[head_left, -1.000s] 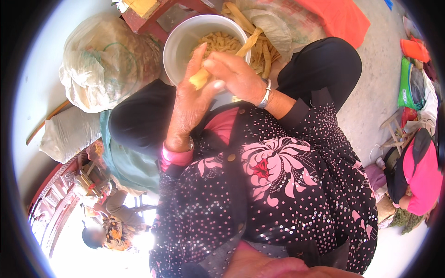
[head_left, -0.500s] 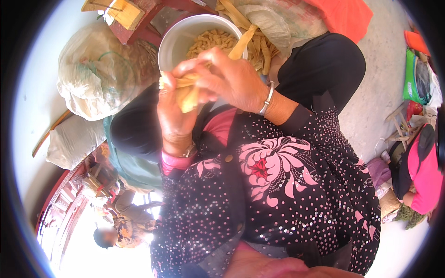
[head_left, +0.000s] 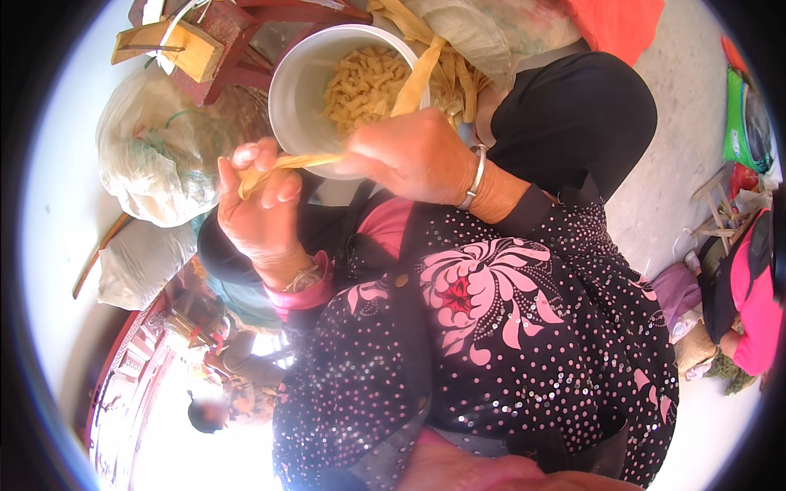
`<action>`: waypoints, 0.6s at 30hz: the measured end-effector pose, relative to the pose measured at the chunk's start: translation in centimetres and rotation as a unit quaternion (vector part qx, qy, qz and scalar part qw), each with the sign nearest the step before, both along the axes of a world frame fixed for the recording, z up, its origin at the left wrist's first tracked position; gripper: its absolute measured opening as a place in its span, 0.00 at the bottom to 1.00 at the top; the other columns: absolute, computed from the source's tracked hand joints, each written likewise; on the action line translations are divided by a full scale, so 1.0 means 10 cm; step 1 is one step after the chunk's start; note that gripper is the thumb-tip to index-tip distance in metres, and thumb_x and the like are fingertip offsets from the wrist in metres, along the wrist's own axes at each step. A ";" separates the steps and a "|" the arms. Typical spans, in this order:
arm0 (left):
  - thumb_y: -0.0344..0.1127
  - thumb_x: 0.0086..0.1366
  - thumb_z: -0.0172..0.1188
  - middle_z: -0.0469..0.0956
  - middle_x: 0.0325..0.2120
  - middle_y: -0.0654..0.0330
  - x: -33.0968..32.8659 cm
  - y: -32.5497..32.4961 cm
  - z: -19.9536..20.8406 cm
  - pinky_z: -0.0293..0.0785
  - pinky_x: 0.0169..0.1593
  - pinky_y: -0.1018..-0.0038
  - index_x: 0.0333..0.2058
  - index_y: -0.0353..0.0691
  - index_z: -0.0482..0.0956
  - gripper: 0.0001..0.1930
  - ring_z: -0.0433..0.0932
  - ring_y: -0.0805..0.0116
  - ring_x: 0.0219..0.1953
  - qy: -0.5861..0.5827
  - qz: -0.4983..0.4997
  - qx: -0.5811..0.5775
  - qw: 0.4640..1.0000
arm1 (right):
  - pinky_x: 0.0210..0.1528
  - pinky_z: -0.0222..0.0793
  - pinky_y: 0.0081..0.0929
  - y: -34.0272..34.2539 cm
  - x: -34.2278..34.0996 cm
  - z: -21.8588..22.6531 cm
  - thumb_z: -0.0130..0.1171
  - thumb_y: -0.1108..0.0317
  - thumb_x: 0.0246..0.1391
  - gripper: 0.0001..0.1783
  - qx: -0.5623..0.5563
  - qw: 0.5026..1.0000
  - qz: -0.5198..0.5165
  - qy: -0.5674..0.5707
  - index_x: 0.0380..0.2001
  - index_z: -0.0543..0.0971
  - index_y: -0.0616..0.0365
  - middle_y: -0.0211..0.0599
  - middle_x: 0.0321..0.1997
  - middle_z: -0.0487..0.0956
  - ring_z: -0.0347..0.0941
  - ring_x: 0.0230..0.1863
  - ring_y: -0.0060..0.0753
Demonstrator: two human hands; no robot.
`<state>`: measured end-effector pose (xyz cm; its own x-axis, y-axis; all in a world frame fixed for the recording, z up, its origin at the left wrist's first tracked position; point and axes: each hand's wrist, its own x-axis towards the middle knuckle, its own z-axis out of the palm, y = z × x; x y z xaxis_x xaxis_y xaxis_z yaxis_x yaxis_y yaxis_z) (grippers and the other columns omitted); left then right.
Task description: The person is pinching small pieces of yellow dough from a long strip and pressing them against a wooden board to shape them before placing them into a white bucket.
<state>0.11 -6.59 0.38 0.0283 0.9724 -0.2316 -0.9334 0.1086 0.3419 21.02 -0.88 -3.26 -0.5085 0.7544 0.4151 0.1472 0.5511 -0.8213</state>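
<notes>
A long, flat, pale yellow strip (head_left: pixel 311 160) is stretched between my two hands; its material I cannot make out. My left hand (head_left: pixel 266 204) pinches one end with bent fingers. My right hand (head_left: pixel 413 155), slightly smeared by motion, is closed on the strip, and a wide yellow length sticks up past its knuckles. Whether that length is the same strip is hidden inside the fist. Just beyond my hands stands a white bucket (head_left: pixel 282 90), holding many short, knobbly yellow pieces (head_left: pixel 364 82). Behind the bucket's right side lie more long yellow strips (head_left: pixel 467 86).
A big translucent plastic bag (head_left: pixel 155 155) bulges at the left, near a dark red wooden stand (head_left: pixel 205 69). Red-orange cloth (head_left: pixel 622 24) lies at the far right. Another person in pink (head_left: pixel 753 303) is at the right edge; one more person (head_left: pixel 246 385) appears lower left.
My hands have moved apart, the left one out to the left, drawing the strip taut between them. Before, both were close together over the bucket's near rim.
</notes>
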 end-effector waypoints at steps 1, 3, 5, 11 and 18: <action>0.39 0.73 0.43 0.62 0.35 0.55 -0.01 -0.01 0.00 0.67 0.33 0.72 0.39 0.31 0.68 0.14 0.61 0.70 0.27 -0.001 0.001 -0.001 1.000 | 0.20 0.64 0.34 -0.01 0.01 0.02 0.65 0.60 0.51 0.11 0.002 1.000 0.002 0.003 0.24 0.77 0.53 0.35 0.16 0.71 0.71 0.18 0.40; 0.38 0.72 0.45 0.62 0.33 0.56 0.01 -0.02 0.02 0.66 0.30 0.75 0.38 0.30 0.68 0.14 0.61 0.70 0.29 0.010 0.010 -0.013 1.000 | 0.19 0.63 0.32 -0.03 0.01 -0.01 0.65 0.58 0.50 0.12 0.030 0.999 0.005 -0.013 0.24 0.76 0.52 0.33 0.15 0.70 0.71 0.17 0.38; 0.38 0.72 0.46 0.62 0.31 0.57 0.00 0.00 0.02 0.65 0.28 0.76 0.36 0.30 0.69 0.13 0.61 0.70 0.29 0.008 0.007 -0.015 1.000 | 0.18 0.63 0.32 -0.04 0.00 -0.02 0.65 0.57 0.50 0.12 0.050 0.999 0.002 -0.011 0.24 0.76 0.52 0.31 0.15 0.69 0.71 0.17 0.36; 0.36 0.71 0.46 0.62 0.27 0.58 -0.06 0.01 0.05 0.62 0.24 0.77 0.34 0.31 0.68 0.12 0.59 0.71 0.26 -0.007 0.041 -0.041 0.998 | 0.19 0.63 0.32 -0.07 -0.03 -0.04 0.64 0.56 0.50 0.14 0.058 0.998 0.007 0.015 0.22 0.72 0.51 0.30 0.16 0.70 0.72 0.19 0.35; 0.42 0.72 0.46 0.66 0.32 0.55 -0.07 -0.04 0.02 0.63 0.26 0.78 0.42 0.28 0.71 0.18 0.61 0.72 0.25 0.054 0.049 -0.034 0.997 | 0.19 0.64 0.32 -0.08 -0.03 0.01 0.64 0.58 0.50 0.14 0.060 0.998 -0.004 -0.002 0.22 0.71 0.51 0.29 0.16 0.70 0.71 0.18 0.35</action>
<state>-0.59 -7.03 0.62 -0.0952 0.9510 -0.2941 -0.8991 0.0447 0.4355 20.71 -1.68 -3.13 -0.5039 0.7031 0.5018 0.1546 0.6449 -0.7484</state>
